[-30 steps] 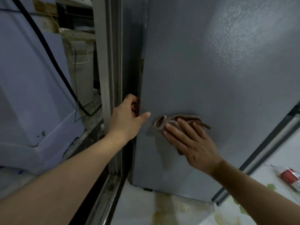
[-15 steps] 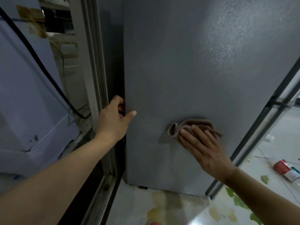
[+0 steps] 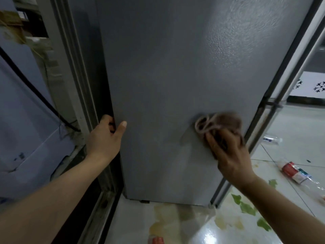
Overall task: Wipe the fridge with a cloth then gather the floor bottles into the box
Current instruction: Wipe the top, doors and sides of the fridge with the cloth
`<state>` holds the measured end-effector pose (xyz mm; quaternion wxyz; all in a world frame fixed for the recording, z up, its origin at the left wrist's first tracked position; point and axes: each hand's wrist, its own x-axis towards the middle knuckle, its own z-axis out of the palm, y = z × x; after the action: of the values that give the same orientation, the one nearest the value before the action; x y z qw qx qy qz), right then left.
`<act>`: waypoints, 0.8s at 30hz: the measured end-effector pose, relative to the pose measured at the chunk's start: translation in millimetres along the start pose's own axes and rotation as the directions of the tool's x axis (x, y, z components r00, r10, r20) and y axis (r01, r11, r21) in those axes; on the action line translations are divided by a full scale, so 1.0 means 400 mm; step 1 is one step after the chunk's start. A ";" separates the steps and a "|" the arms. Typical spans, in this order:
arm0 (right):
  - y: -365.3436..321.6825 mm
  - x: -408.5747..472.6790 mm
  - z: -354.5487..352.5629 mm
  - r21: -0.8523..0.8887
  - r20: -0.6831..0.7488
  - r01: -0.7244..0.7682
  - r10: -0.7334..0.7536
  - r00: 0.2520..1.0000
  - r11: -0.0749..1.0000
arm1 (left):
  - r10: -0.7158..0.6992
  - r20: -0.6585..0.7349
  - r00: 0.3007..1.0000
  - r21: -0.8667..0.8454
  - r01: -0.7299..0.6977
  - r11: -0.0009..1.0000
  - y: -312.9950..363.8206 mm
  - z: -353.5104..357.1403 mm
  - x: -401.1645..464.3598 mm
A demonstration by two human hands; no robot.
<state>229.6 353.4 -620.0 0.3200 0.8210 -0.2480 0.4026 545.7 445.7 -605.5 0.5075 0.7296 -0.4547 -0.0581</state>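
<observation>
A crumpled brown cloth (image 3: 218,124) is pressed flat against the grey side panel of the fridge (image 3: 167,76), low on the panel and near its edge at 3 o'clock. It is blurred, so its folds cannot be read clearly. The cloth is covered from 5 o'clock by the right hand (image 3: 228,152), whose fingers (image 3: 211,140) lie fairly straight and close together on the fabric. The fridge's edge at 9 o'clock is gripped by the left hand (image 3: 105,138): its fingers are curled round behind the edge and the thumb is laid on the front face. On the tiled floor (image 3: 290,152), at 3 o'clock from the cloth, a clear bottle (image 3: 271,139) is seen lying, and at 4 o'clock a red-labelled bottle (image 3: 293,172) lies on its side.
</observation>
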 end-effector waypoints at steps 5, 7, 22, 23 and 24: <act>0.026 -0.043 -0.052 0.047 0.121 0.007 -0.012 0.993 0.999 | -0.054 0.107 0.993 0.037 0.050 0.998 -0.023 0.009 -0.030; 0.045 0.001 -0.079 0.096 0.114 -0.190 0.179 0.977 0.977 | -0.063 0.113 0.992 0.010 0.062 0.998 -0.034 0.008 -0.038; 0.063 -0.160 0.007 0.041 0.091 -0.070 0.066 0.994 0.997 | 0.030 0.039 0.999 0.034 -0.031 0.999 -0.054 0.035 -0.046; 0.043 -0.171 0.004 0.044 0.128 -0.043 0.037 0.991 0.998 | 0.027 0.033 0.999 0.036 -0.028 0.999 -0.054 0.036 -0.048; 0.029 -0.182 0.001 0.054 0.153 -0.023 0.014 0.988 0.998 | 0.026 0.032 0.999 0.040 -0.027 0.999 -0.052 0.036 -0.049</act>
<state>181.9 356.3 -676.3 0.2733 0.8557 -0.2679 0.3483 539.1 451.1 -636.4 0.4861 0.7325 -0.4736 -0.0536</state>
